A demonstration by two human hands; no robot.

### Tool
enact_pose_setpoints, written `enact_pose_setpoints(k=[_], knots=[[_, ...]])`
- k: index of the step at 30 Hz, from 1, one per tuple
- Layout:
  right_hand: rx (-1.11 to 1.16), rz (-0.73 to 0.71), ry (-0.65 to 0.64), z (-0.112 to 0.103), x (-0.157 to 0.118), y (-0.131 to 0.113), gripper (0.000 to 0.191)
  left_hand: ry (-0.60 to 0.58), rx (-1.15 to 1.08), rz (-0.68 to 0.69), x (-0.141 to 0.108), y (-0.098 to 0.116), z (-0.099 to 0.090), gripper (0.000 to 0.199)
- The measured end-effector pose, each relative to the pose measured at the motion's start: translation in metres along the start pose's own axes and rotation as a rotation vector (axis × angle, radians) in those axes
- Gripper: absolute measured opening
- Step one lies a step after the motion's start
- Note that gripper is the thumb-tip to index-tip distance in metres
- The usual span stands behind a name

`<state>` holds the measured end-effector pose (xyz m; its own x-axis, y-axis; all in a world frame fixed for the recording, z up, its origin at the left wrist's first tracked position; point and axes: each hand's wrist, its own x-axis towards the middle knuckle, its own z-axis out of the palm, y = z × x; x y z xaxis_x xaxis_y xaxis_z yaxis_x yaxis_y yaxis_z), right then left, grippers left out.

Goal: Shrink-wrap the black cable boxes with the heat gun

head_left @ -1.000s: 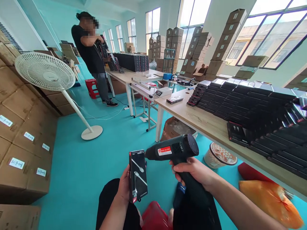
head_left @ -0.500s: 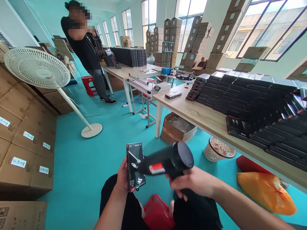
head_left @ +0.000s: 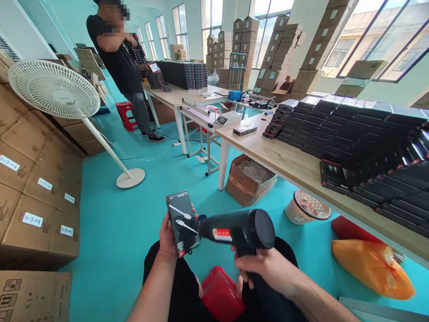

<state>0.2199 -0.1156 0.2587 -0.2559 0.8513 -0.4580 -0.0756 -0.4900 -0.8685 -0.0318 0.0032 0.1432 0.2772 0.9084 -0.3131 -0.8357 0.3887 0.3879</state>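
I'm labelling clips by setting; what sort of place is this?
Probably a packing workshop: a hand-held heat gun beside a boxed cable, rows of matching black retail boxes on a table, and stacked, labelled cartons.

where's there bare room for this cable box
On the wooden table, the front strip between the lone flat box and stacked black boxes; on the floor, between fan base and open carton. The table's right end is crowded.
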Motion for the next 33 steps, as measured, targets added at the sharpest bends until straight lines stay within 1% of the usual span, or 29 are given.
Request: enact_pose_setpoints(k=[1,2,5,7,10,11,12,14,15,16,17,18,19,20,21,24,25,26,27,29,30,32,33], knots=[[0.005,-0.020,0.031,-0.001,0.005,-0.005,0.019,0.000,0.008,-0.019,0.000,0.000,0.000,0.067],[0.000,-0.029,0.031,-0.002,0.008,-0.011,0.021,0.002,0.019,-0.040,0.000,0.000,0.000,0.068],[-0.051,-0.026,-0.057,-0.006,0.010,-0.020,0.019,-0.006,0.020,-0.038,-0.001,0.001,-0.002,0.069],[-0.124,0.021,-0.124,-0.009,0.004,-0.018,0.013,-0.019,0.011,-0.008,-0.002,0.002,-0.004,0.067],[-0.237,0.136,-0.199,-0.012,-0.006,-0.005,0.005,-0.016,0.001,0.040,-0.003,0.004,-0.005,0.064],[-0.224,0.148,-0.195,-0.011,-0.008,0.000,0.006,-0.012,-0.008,0.053,-0.004,0.005,-0.006,0.063],[-0.178,0.137,-0.164,-0.010,-0.009,0.005,0.008,-0.007,-0.022,0.062,-0.004,0.006,-0.006,0.063],[-0.033,0.069,-0.051,-0.006,-0.011,0.012,0.017,0.012,-0.047,0.072,-0.003,0.006,-0.006,0.062],[0.030,0.049,-0.008,-0.003,-0.011,0.014,0.020,0.030,-0.053,0.068,-0.002,0.006,-0.006,0.062],[0.073,0.050,-0.001,0.000,-0.012,0.016,0.021,0.053,-0.054,0.066,-0.001,0.006,-0.005,0.063],[0.097,0.062,-0.030,0.003,-0.013,0.016,0.020,0.084,-0.051,0.068,0.000,0.006,-0.005,0.063],[0.106,0.079,-0.093,0.006,-0.014,0.016,0.017,0.124,-0.047,0.078,0.002,0.005,-0.004,0.061],[0.112,0.093,-0.157,0.009,-0.015,0.016,0.014,0.174,-0.045,0.099,0.004,0.005,-0.003,0.058],[0.120,0.092,-0.188,0.010,-0.015,0.015,0.013,0.230,-0.046,0.126,0.007,0.004,-0.003,0.053],[0.137,0.072,-0.169,0.011,-0.014,0.015,0.015,0.289,-0.053,0.158,0.009,0.004,-0.003,0.049],[0.193,-0.001,0.052,0.009,-0.008,0.014,0.028,0.442,-0.080,0.231,0.013,0.004,-0.005,0.041],[0.194,-0.001,0.088,0.008,-0.006,0.014,0.031,0.474,-0.082,0.243,0.014,0.004,-0.005,0.041],[0.181,0.015,0.077,0.007,-0.004,0.013,0.032,0.496,-0.080,0.246,0.015,0.004,-0.006,0.041],[0.159,0.029,0.024,0.007,-0.003,0.013,0.030,0.508,-0.074,0.242,0.015,0.004,-0.006,0.044],[0.124,0.015,-0.089,0.009,-0.002,0.012,0.026,0.505,-0.059,0.226,0.015,0.004,-0.005,0.049],[0.117,-0.006,-0.103,0.010,-0.002,0.011,0.025,0.503,-0.058,0.223,0.015,0.003,-0.004,0.050],[0.119,-0.050,-0.037,0.012,-0.001,0.009,0.027,0.510,-0.064,0.223,0.014,0.002,-0.002,0.050],[0.121,-0.049,0.003,0.013,0.000,0.008,0.029,0.519,-0.067,0.227,0.014,0.002,-0.001,0.049]])
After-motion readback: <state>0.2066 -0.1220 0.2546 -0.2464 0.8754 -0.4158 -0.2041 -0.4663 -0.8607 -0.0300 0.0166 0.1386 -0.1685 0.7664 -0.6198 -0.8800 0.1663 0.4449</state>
